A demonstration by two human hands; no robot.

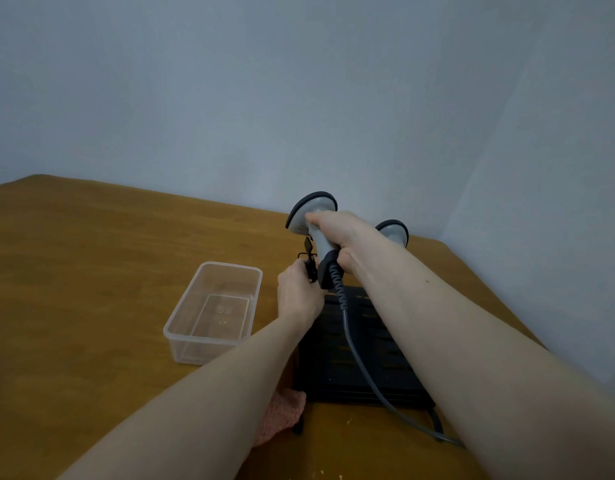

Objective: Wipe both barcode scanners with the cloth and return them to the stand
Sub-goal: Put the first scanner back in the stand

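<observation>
Holding the near scanner by its handle, our right hand keeps its long axis near upright, head up, directly above the stand. Our left hand pinches the stand's wire bracket just beside the handle base. The cloth lies under our left forearm; the second scanner sits just behind the right hand.

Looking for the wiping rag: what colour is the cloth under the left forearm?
Pink knitted cloth, seen in the head view.

One camera on the head, looking forward and down, close over the desk, facing its far right corner by the wall, arms reaching in from below
</observation>
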